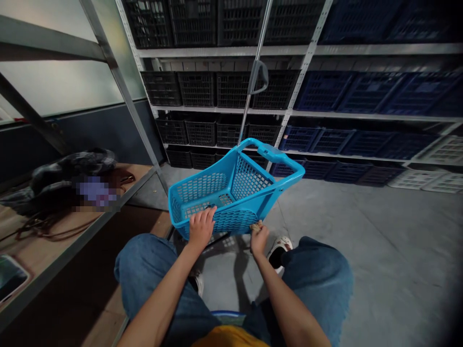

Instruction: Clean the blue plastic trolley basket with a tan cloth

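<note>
A light blue plastic shopping basket (235,188) with a mesh wall and a long metal pull handle (257,77) stands tilted on the grey floor in front of my knees. My left hand (201,226) grips its near rim, fingers curled over the edge. My right hand (259,237) is closed at the basket's lower right corner, pinching something small and tan that I cannot make out. I am seated, with blue jeans covering both legs.
Metal shelving (289,50) with rows of black and dark blue crates fills the wall ahead; white crates (434,168) stand low at the right. A wooden shelf (54,231) at my left holds a dark bag, straps and a phone (10,277).
</note>
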Tool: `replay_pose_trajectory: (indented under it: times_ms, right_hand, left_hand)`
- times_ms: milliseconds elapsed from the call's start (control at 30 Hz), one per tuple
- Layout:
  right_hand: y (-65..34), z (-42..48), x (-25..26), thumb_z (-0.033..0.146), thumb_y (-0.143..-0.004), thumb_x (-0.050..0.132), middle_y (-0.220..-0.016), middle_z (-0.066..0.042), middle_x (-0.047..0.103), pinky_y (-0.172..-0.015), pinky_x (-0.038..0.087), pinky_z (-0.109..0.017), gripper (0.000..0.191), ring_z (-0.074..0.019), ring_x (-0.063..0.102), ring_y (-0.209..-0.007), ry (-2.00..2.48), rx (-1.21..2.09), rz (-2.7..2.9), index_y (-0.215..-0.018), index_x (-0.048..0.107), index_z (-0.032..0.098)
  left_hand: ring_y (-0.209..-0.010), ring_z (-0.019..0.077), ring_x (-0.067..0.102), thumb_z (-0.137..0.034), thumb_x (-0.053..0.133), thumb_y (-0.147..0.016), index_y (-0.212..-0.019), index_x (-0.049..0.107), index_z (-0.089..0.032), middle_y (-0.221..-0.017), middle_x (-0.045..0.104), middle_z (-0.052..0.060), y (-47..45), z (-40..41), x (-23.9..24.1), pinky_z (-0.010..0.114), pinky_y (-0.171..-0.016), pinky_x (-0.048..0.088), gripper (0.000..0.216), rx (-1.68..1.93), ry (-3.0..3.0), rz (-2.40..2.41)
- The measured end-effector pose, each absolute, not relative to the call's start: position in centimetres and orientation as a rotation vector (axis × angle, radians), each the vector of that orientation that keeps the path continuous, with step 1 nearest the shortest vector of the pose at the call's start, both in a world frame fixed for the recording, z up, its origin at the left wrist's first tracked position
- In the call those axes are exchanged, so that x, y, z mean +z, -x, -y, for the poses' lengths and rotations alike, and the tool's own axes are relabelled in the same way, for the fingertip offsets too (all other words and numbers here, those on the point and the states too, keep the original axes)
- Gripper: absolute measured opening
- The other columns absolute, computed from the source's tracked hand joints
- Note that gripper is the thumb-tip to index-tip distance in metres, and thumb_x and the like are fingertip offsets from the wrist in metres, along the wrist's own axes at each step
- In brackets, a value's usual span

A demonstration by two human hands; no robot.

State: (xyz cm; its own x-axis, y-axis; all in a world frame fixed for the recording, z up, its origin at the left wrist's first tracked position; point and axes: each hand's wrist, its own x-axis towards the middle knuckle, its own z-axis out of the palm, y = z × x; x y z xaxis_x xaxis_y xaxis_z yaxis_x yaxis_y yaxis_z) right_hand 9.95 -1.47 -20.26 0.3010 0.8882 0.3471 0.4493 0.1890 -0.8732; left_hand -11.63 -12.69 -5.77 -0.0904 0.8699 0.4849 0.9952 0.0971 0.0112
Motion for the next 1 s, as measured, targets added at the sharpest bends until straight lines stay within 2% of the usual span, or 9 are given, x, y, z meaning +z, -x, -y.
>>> replay_pose_trajectory:
  times_ms: [167, 267, 467, 600, 767, 900, 1000]
  right_hand:
    - [-2.1, 6.1, -19.6, 0.027, -0.084, 0.047, -0.088, -0.003, 0.053, -0.080, 0.045, -0.032, 0.009, -0.0187, 0.054, -0.083, 1.148, 0.658, 1.616, -0.089, 0.050, 0.021]
    - [-1.8, 6.4, -18.6, 0.023, -0.082, 0.050, -0.092, -0.004, 0.056, -0.083, 0.045, -0.032, 0.011, -0.0184, 0.055, -0.087, 1.014, 0.739, 1.731, -0.092, 0.054, 0.021]
    - [-7.6, 1.9, -15.3, 0.030, -0.079, 0.054, -0.091, -0.008, 0.055, -0.086, 0.042, -0.038, 0.015, -0.0227, 0.051, -0.091, 1.296, 0.561, 1.318, -0.088, 0.056, 0.018]
    - [-3.2, 4.5, -12.8, 0.025, -0.084, 0.049, -0.096, -0.007, 0.055, -0.090, 0.042, -0.038, 0.012, -0.0214, 0.052, -0.095, 1.095, 0.609, 1.470, -0.092, 0.057, 0.019]
    - [-1.7, 5.8, -11.4, 0.019, -0.081, 0.052, -0.097, -0.006, 0.056, -0.089, 0.043, -0.037, 0.016, -0.0206, 0.053, -0.095, 0.946, 0.679, 1.653, -0.096, 0.058, 0.020]
    - [-7.1, 2.1, -11.2, 0.025, -0.080, 0.054, -0.098, -0.009, 0.057, -0.090, 0.042, -0.041, 0.019, -0.0234, 0.051, -0.096, 1.197, 0.533, 1.354, -0.096, 0.058, 0.017]
    - [-7.5, 1.6, -10.1, 0.026, -0.081, 0.053, -0.100, -0.011, 0.056, -0.092, 0.041, -0.042, 0.022, -0.0239, 0.051, -0.098, 1.252, 0.472, 1.285, -0.100, 0.057, 0.015]
  left_hand:
    - [-0.111, 0.0264, 0.054, -0.030, 0.050, -0.092, -0.144, 0.042, -0.025, -0.130, 0.059, 0.012, 11.4, 12.6, -5.3, 0.042, -0.095, 0.037, 0.053, -0.479, 1.828, 2.023]
    - [-0.111, 0.0263, 0.054, -0.030, 0.050, -0.091, -0.143, 0.042, -0.025, -0.130, 0.058, 0.012, 11.7, 12.7, -5.2, 0.042, -0.095, 0.037, 0.053, -0.462, 1.828, 2.023]
    - [-0.111, 0.0261, 0.054, -0.031, 0.051, -0.091, -0.143, 0.043, -0.025, -0.131, 0.058, 0.012, 11.9, 12.6, -5.8, 0.042, -0.096, 0.037, 0.053, -0.475, 1.839, 2.029]
    - [-0.111, 0.0255, 0.054, -0.028, 0.051, -0.091, -0.143, 0.043, -0.025, -0.130, 0.059, 0.011, 11.1, 12.3, -5.6, 0.042, -0.096, 0.037, 0.052, -0.500, 1.818, 2.032]
    - [-0.111, 0.0252, 0.054, -0.027, 0.050, -0.091, -0.142, 0.043, -0.027, -0.128, 0.059, 0.010, 11.1, 12.3, -4.9, 0.042, -0.094, 0.038, 0.051, -0.468, 1.838, 2.045]
    - [-0.111, 0.0258, 0.053, -0.027, 0.051, -0.091, -0.142, 0.042, -0.026, -0.130, 0.059, 0.010, 10.6, 12.2, -4.9, 0.043, -0.094, 0.038, 0.052, -0.475, 1.838, 2.073]
    - [-0.111, 0.0261, 0.053, -0.024, 0.045, -0.094, -0.140, 0.045, -0.025, -0.129, 0.059, 0.010, 9.3, 11.8, -5.1, 0.045, -0.096, 0.037, 0.047, -0.515, 1.773, 2.121]
